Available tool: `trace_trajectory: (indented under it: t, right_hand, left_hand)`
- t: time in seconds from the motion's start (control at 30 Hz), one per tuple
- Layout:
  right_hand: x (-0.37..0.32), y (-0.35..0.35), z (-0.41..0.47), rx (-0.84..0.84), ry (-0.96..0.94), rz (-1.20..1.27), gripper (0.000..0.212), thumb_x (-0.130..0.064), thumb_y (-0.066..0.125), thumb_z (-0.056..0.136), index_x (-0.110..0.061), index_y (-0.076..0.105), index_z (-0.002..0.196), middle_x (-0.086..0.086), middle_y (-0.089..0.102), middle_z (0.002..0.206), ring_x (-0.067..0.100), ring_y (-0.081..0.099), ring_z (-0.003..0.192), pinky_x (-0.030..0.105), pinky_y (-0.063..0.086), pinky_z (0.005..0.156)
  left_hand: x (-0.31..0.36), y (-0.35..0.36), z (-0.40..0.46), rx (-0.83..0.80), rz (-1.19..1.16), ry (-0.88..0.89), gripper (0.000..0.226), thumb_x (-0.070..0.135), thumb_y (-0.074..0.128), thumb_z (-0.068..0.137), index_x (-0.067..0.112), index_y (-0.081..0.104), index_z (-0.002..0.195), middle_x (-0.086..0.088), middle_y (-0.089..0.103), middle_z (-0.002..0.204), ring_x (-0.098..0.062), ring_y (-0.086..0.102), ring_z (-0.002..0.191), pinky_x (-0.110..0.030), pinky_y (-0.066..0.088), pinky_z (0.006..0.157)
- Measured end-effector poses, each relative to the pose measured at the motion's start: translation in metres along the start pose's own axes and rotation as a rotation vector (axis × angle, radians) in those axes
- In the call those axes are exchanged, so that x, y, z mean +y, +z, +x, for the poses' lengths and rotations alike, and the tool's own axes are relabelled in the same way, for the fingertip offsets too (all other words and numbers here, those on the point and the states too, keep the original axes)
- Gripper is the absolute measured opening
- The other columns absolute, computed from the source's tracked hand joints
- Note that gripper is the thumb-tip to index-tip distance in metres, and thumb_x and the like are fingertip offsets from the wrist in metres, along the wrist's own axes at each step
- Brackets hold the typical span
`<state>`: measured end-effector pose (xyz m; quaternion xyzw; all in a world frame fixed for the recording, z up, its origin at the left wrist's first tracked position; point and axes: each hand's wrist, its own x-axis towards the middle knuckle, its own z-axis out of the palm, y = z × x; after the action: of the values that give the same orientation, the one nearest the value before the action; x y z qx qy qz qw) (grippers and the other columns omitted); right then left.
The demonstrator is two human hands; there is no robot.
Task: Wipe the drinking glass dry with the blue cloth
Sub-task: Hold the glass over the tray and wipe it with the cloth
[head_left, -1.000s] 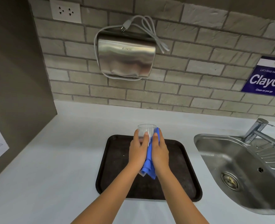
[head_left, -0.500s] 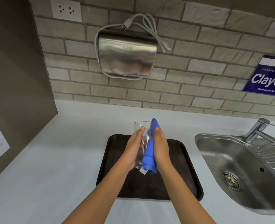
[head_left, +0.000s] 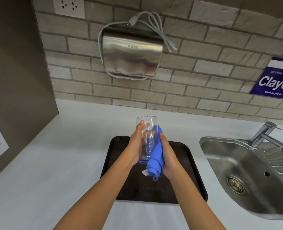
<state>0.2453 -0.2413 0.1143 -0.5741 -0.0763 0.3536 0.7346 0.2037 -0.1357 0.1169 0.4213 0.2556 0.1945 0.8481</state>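
A tall clear drinking glass (head_left: 146, 130) is held upright above the dark tray (head_left: 187, 188), mouth up. My left hand (head_left: 135, 146) wraps its left side, fingers showing through the glass. My right hand (head_left: 168, 156) presses the bunched blue cloth (head_left: 156, 161) against the glass's right side. The cloth runs from near the glass's upper part down past its base, and a small white tag hangs at its lower end. The cloth hides part of my right palm.
A steel sink (head_left: 237, 171) with a tap (head_left: 263, 133) lies to the right. A steel hand dryer (head_left: 132, 53) with a looped cord hangs on the brick wall, a socket (head_left: 69, 6) at upper left. White counter (head_left: 54, 163) surrounds the tray; a dark panel stands at left.
The glass has risen and stands more exposed above my hands. My left hand has shifted round to its left side, and the cloth has slid lower along the right side.
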Motion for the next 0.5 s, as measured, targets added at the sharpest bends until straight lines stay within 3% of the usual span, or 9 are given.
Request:
trace_trajectory:
  t: [0.07,0.13,0.2,0.3,0.37,0.43,0.5]
  right_hand:
    - [0.000,0.000,-0.002,-0.005,0.139,0.050,0.043,-0.045,0.045,0.101,-0.010,0.068,0.109,0.016,0.071,0.115,0.035,0.066,0.101,0.050,0.048,0.103]
    - [0.003,-0.003,0.000,0.017,0.178,0.075,0.041,-0.041,0.044,0.102,-0.005,0.065,0.103,0.017,0.065,0.103,0.032,0.060,0.091,0.046,0.048,0.094]
    - [0.007,-0.002,0.002,0.020,0.146,0.085,0.041,-0.041,0.046,0.101,-0.005,0.064,0.102,0.016,0.066,0.094,0.029,0.061,0.086,0.046,0.050,0.084]
    - [0.011,0.001,0.006,0.061,0.086,0.104,0.044,-0.039,0.041,0.103,-0.003,0.066,0.105,0.016,0.067,0.098,0.027,0.064,0.088,0.047,0.050,0.095]
    - [0.017,0.005,0.008,0.133,-0.049,-0.025,0.039,-0.037,0.043,0.103,-0.012,0.068,0.120,0.013,0.070,0.116,0.027,0.066,0.107,0.048,0.048,0.105]
    - [0.029,0.011,0.006,0.173,-0.245,-0.208,0.037,-0.038,0.041,0.104,-0.027,0.060,0.135,0.004,0.062,0.135,0.016,0.059,0.124,0.042,0.044,0.111]
    - [0.041,0.020,-0.003,0.167,-0.423,-0.379,0.039,-0.040,0.039,0.104,-0.056,0.041,0.139,-0.018,0.050,0.138,-0.010,0.053,0.118,0.020,0.044,0.103]
  left_hand:
    - [0.005,0.003,0.004,0.000,-0.030,0.009,0.053,0.062,0.044,0.094,0.022,0.067,0.118,-0.008,0.072,0.114,-0.028,0.066,0.105,-0.050,0.050,0.102]
    - [0.011,0.007,0.007,0.020,0.024,0.031,0.049,0.060,0.041,0.096,0.022,0.067,0.113,-0.004,0.069,0.112,-0.025,0.064,0.100,-0.048,0.050,0.100]
    - [0.012,0.009,0.008,0.099,0.171,0.090,0.048,0.060,0.044,0.095,0.022,0.063,0.118,-0.002,0.066,0.110,-0.019,0.064,0.095,-0.038,0.055,0.085]
    - [-0.001,-0.001,0.007,0.159,0.454,0.310,0.054,0.055,0.053,0.093,0.024,0.049,0.138,-0.002,0.061,0.123,-0.010,0.061,0.097,-0.019,0.047,0.068]
    - [-0.011,-0.005,0.008,0.175,0.533,0.378,0.065,0.052,0.058,0.092,0.023,0.039,0.147,0.001,0.057,0.125,-0.012,0.058,0.104,-0.014,0.044,0.070]
    - [-0.012,-0.004,0.008,0.192,0.457,0.346,0.072,0.050,0.063,0.091,0.022,0.033,0.150,-0.003,0.059,0.127,-0.016,0.060,0.107,-0.019,0.050,0.077]
    - [-0.010,-0.005,0.007,0.189,0.345,0.261,0.070,0.048,0.065,0.090,0.023,0.036,0.148,-0.008,0.062,0.130,-0.022,0.066,0.110,-0.034,0.057,0.091]
